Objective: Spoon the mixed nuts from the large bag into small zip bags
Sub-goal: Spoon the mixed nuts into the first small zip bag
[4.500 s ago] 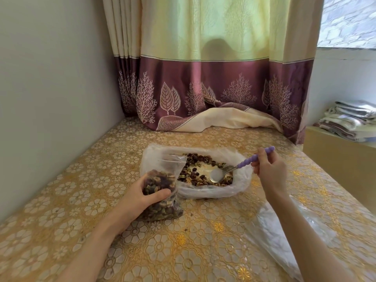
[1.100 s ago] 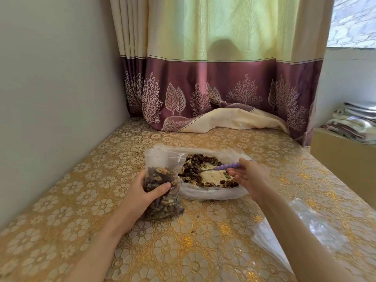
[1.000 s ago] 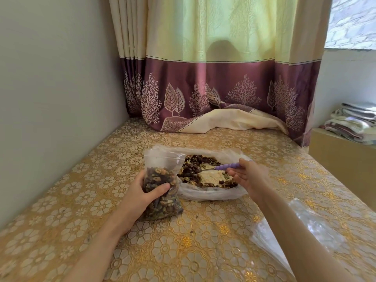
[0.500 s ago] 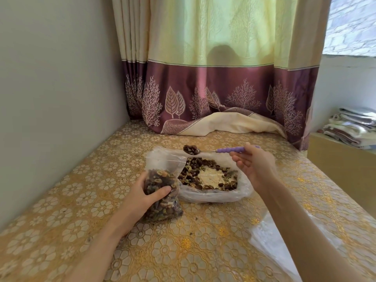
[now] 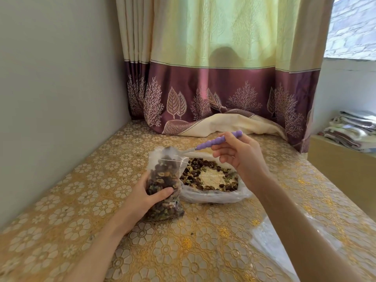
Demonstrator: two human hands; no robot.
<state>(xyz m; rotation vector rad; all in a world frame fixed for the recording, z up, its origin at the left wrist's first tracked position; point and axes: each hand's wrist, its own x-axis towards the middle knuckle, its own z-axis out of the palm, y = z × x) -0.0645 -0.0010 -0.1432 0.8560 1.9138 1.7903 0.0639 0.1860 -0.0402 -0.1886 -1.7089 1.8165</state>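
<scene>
My left hand [image 5: 145, 195] grips a small clear zip bag [image 5: 163, 184], upright on the table and mostly full of mixed nuts. My right hand [image 5: 240, 157] pinches the purple beaded handle of a spoon [image 5: 217, 141]. The spoon's bowl is tipped into the open mouth of the small bag and is hidden by the plastic. Just behind and right lies the large clear bag [image 5: 215, 195], open, with mixed nuts [image 5: 196, 169] ringed around a bare patch in its middle.
A gold floral cloth covers the table [image 5: 97, 192]. Empty clear zip bags [image 5: 272, 247] lie at the front right under my right forearm. A grey wall runs along the left, a purple and yellow curtain [image 5: 219, 94] hangs behind, and folded cloths [image 5: 352, 129] sit at right.
My right hand scooped nuts from the large bag, lifted the loaded spoon and carried it left to the small bag's mouth. My left hand kept holding the small bag.
</scene>
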